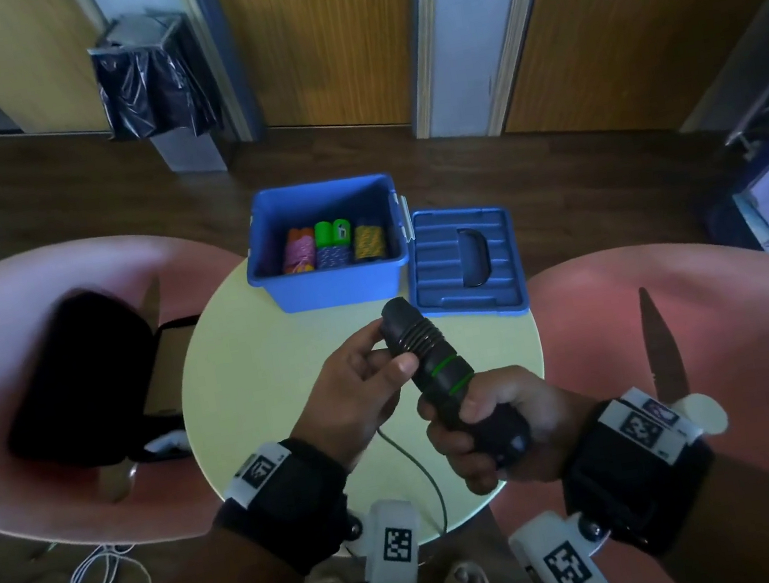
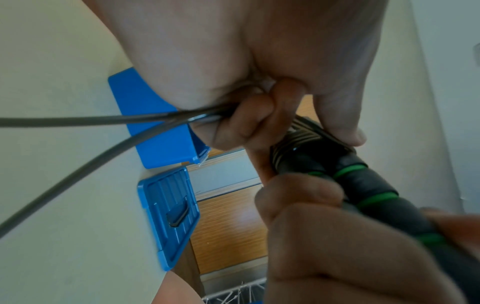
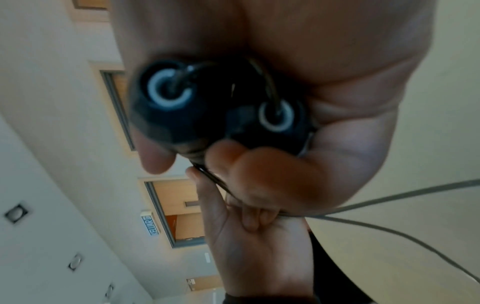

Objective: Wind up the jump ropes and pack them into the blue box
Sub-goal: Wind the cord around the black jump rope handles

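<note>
Jump rope handles [image 1: 429, 364] sit paired in my right hand [image 1: 483, 432], fingers curled tight round their lower ends above the round table [image 1: 243, 364], while my left hand [image 1: 363, 395] pinches the cord [image 1: 421, 472] against the upper part of the handles. To wind this well I'd keep the two handles pressed side by side, feed the cord with steady tension from the left, and lay each turn snug next to the one before — slack would let the coils slide off the end. The handles are black with ribbing near the top and green rings lower down; seen from the right wrist, the cord leaves each butt through a pale ring. The cord is thin and dark, and its loose part hangs over the table's near edge. The blue box [image 1: 337, 288] stands open further back on the table, well apart from my hands, with three wound ropes [image 1: 335, 246] already inside — its lid [image 1: 466, 260] lies just beside it
</note>
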The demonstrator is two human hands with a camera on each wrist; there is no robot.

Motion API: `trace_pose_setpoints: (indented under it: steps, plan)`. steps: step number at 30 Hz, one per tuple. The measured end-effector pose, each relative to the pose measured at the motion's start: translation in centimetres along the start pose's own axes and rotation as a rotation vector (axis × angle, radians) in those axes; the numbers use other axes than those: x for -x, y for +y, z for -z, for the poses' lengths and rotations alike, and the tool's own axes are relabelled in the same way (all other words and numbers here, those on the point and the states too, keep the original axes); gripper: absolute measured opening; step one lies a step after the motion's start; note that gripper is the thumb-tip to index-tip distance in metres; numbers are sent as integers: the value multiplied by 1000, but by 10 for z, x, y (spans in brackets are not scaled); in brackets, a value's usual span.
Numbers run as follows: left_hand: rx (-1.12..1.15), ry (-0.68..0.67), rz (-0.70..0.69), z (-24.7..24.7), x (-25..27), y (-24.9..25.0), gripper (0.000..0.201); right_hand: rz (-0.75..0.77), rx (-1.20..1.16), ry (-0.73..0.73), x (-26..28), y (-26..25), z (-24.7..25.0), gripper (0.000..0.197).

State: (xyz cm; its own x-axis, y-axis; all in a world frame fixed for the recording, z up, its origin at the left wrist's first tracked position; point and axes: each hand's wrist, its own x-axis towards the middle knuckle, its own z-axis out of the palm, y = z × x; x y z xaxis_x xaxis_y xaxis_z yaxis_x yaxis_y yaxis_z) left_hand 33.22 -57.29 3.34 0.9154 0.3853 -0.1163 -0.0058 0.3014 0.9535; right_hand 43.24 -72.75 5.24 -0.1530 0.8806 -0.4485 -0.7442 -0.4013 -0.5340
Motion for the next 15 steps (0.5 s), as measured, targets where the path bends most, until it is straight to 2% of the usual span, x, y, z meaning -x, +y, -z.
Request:
trace_pose_setpoints:
  steps: [3, 5, 8, 11, 13, 15]
  plan:
    - [-30, 36, -22, -6, -1, 7, 45, -19, -101, -159, 0, -4, -2, 42]
    - [-29, 64, -55, -13, -3, 13, 41, -11, -157, -247, -2, -5, -4, 41]
    - [-55, 141, -66, -20, -9, 18, 43, 15, -183, -276, -2, -11, -3, 44]
    - [-95, 256, -39, -20, -14, 25, 33, 2, -11, -64, -1, -25, -3, 51]
    - [-208, 341, -51, -16, -18, 27, 25, 54, 187, 238, -1, -37, -6, 50]
    - [-323, 430, -60, -13, -21, 29, 26, 174, 601, 569, -3, -44, -13, 44]
